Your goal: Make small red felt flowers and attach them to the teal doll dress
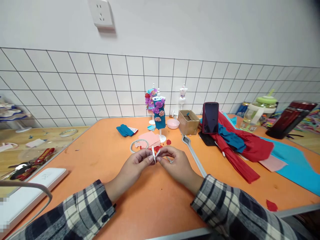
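Close together over the middle of the orange table (95, 166), both hands pinch a small white folded strip (153, 154), perhaps paper or tape. My left hand (136, 166) grips its left side between thumb and fingers. On its right side, my right hand (178, 165) does the same. Just beyond the fingers lie a roll of tape (132, 146), pink crepe paper (150, 138) and red scraps (157, 148). A metal tool, partly hidden, shows by my right fingers. Behind stands a small mannequin (160, 116) in a blue dress with purple and pink paper flowers.
A second decorated mannequin (150, 96), a bare one (183, 95), a pink bowl (173, 124) and a cardboard box (188, 123) stand at the back. Rightward are a phone (210, 118), red crepe paper (255, 145) and bottles. A white power bank (47, 178) lies left.
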`<state>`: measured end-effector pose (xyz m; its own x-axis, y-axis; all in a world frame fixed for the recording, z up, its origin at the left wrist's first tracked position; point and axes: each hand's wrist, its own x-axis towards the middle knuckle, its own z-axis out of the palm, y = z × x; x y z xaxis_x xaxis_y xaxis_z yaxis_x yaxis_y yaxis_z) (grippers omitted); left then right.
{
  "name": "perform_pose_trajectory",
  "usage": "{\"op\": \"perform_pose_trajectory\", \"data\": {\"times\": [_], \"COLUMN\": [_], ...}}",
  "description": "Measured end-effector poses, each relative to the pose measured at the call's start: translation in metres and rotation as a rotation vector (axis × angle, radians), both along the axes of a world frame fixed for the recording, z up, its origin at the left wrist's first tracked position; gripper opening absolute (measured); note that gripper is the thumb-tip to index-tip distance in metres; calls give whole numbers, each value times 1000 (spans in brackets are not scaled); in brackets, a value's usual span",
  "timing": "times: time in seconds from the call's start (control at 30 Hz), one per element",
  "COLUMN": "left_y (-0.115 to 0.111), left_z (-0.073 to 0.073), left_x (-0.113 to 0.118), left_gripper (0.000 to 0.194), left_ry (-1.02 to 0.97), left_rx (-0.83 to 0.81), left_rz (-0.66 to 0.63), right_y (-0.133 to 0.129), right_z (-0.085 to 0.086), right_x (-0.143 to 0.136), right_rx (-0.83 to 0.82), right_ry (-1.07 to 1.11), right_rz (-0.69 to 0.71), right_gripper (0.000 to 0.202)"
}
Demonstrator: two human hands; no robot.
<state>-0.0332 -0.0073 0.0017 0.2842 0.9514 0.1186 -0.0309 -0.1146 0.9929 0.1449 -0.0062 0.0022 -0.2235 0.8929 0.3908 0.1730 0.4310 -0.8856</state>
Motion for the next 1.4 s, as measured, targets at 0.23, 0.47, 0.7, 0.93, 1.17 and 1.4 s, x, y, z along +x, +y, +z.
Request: {"op": "perform_pose_trajectory", "data": {"times": [0.23, 0.47, 0.7, 0.93, 1.17, 1.4], "left_y": [0, 5, 14, 16, 21, 10], "left_z": [5, 7, 2, -5, -4, 0], "left_x": [1, -8, -14, -13, -14, -4], "left_gripper": [21, 11, 11, 10, 25, 26], "left_ry": [156, 542, 686, 711, 501, 329], "left_rx": [91, 482, 668, 609, 247, 72], "left_rz": [62, 239, 284, 282, 219, 32], "right_y": [5, 8, 7, 9, 12, 12], "right_z": [-4, -7, -2, -5, -10, -16], "right_x": [-1, 0, 3, 3, 3, 0], "right_rx": [-118, -185, -276, -294, -226, -210], "right_ry": [63, 31, 43, 54, 60, 18], "right_rz": [73, 70, 43, 63, 21, -3], "right_gripper": [10, 14, 32, 29, 25, 29]}}
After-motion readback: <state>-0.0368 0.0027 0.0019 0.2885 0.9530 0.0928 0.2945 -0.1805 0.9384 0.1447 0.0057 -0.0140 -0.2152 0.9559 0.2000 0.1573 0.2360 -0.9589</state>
